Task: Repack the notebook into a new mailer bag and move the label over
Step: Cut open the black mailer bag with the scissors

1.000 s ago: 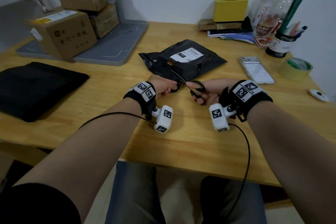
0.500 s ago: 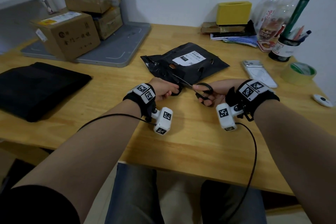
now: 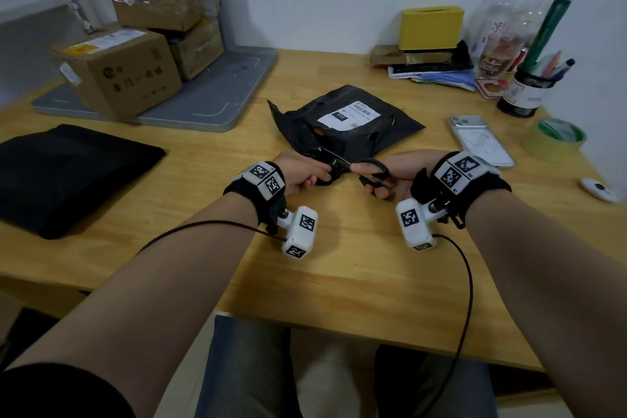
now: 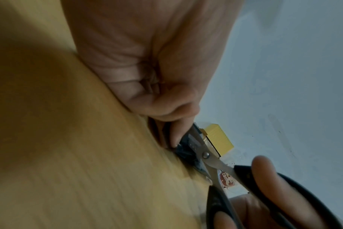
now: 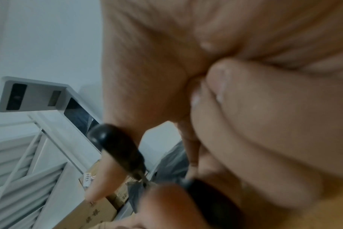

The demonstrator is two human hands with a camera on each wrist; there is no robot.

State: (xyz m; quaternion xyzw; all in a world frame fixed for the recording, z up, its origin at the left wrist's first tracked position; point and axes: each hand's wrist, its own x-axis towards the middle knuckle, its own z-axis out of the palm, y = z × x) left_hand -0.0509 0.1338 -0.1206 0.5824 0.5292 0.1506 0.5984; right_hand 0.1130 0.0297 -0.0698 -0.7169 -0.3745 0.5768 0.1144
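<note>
I see one black mailer bag (image 3: 342,125) flat on worktop (image 3: 339,282), directly ahead of both my hands, long axis running near-left to far-right. Left hand (image 3: 302,173) pinches its near corner. Right hand (image 3: 390,176) grips one pair of scissors (image 3: 353,164), blades pointing left into that corner. One white label (image 3: 349,115) on top. Notebook not visible.

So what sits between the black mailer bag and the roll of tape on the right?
In the head view, a phone lies face down on the table, between the black mailer bag and the tape roll.
</note>
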